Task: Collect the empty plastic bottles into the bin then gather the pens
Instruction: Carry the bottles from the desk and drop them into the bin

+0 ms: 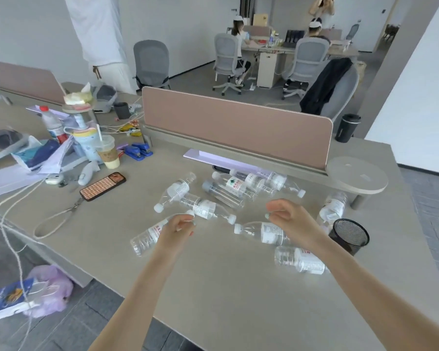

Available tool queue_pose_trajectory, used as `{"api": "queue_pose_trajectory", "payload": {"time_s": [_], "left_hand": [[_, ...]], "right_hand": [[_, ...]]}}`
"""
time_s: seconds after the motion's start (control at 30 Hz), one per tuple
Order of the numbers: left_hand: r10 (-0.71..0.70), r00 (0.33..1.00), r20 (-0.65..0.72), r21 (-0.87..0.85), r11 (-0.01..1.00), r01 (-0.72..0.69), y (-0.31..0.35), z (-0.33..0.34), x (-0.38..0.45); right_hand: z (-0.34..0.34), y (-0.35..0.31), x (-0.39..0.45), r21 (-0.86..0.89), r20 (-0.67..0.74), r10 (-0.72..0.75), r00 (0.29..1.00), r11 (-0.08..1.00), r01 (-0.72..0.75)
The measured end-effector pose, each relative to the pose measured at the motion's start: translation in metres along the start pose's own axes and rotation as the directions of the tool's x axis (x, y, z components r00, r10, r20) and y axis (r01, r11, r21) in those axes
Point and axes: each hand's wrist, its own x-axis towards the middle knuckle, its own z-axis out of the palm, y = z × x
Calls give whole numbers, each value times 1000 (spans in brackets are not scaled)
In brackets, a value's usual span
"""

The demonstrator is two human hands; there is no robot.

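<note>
Several clear empty plastic bottles lie scattered on the beige desk [213, 287]. My left hand [178, 230] is curled around the neck of one bottle [146, 238], whose white cap shows just past my thumb. My right hand [290, 220] hovers with loosely curved fingers and holds nothing, just above another lying bottle [269, 233]. A further bottle [299, 260] rests under my right forearm. More bottles lie in a cluster [223, 191] near the divider. The black mesh bin [351, 236] stands upright to the right of my right hand. I see no pens clearly.
A pink divider [236, 127] runs along the desk's far side, with a round stand [356, 174] and a black tumbler [346, 127] at its right. On the left lie a phone in a checked case [103, 186], a drink cup [108, 152], blue staplers [137, 150], papers and cords.
</note>
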Motion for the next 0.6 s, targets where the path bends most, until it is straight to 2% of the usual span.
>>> {"api": "queue_pose_trajectory", "payload": {"time_s": [0.13,0.23,0.37,0.43,0.6], "left_hand": [[-10,995,95,90,996,1,-1,-30,60],[8,992,122,135,991,-25,-3,-54,101],[-34,985,169,227,974,-5,-17,-79,141],[-49,975,217,362,931,-34,-30,-86,156],[-107,954,280,673,731,-116,-68,-82,164]], "right_hand": [[40,-13,40,28,-43,72,996,997,-71],[72,-22,63,9,-32,114,993,994,-113],[102,-33,83,-6,-61,158,986,987,-159],[114,-36,90,-18,-54,175,983,984,-176],[134,-41,102,-68,-40,205,978,976,-207]]}}
